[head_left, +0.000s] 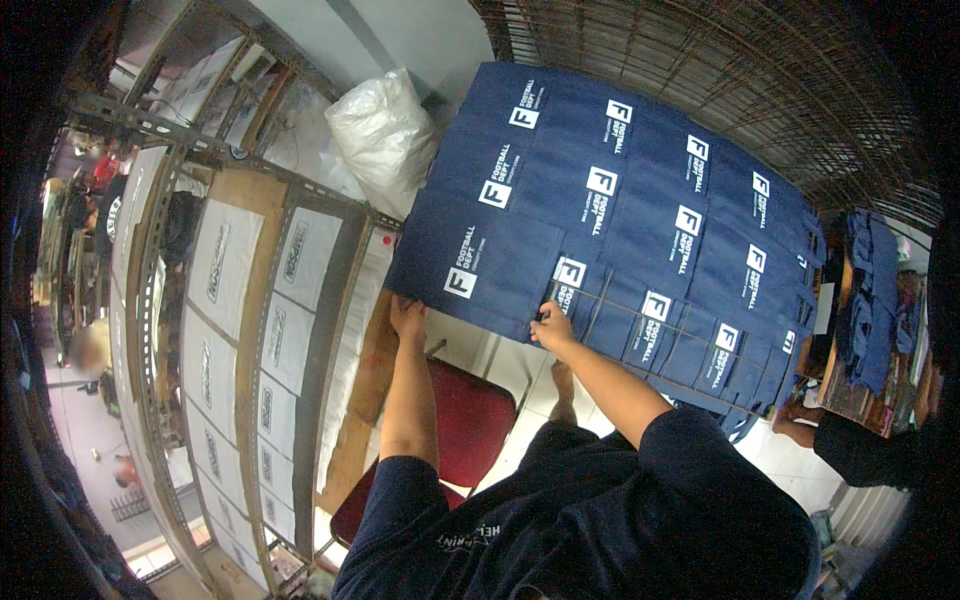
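A navy cloth piece (500,245) with a white square emblem and lettering lies at the near left corner of a broad spread of matching navy cloth pieces (655,190). My left hand (407,315) is closed on its near left corner. To the right, my right hand (550,327) pinches the same near edge, close to where a neighbouring piece begins. The fingertips of both hands are partly hidden at the cloth. Thin rods (680,330) cross over the nearer pieces to the right of my right hand.
Left stands a slotted metal frame (160,290) with boards of printed white sheets (210,280). A white plastic sack (380,130) sits behind it. A red-seated chair (465,420) is below my hands. Stacked wire racks (700,50) rise behind; more navy cloth (868,300) lies far right.
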